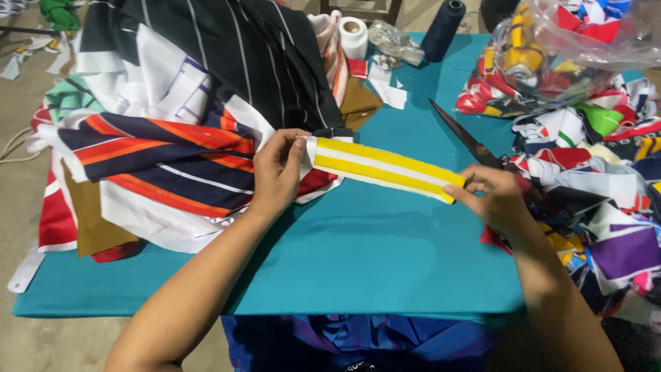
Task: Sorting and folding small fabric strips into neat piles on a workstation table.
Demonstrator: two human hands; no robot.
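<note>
While two hands are stretching one yellow-and-white striped strip (383, 169) above the teal surface (358, 255), the left hand (277, 173) is pinching its near end in a tight grip; the right hand (497, 198) is pinching the far end; one pair of scissors (463, 136) is lying just beyond the right grip; two thread spools, one white (354, 36) and one dark (443, 29), are standing well beyond both.

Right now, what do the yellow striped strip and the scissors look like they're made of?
Yellow-and-white strip: looks like thin woven or knit fabric, matte, bending softly between left hand and right hand. Scissors: dark, dull blades, probably metal; handles hidden.
</note>
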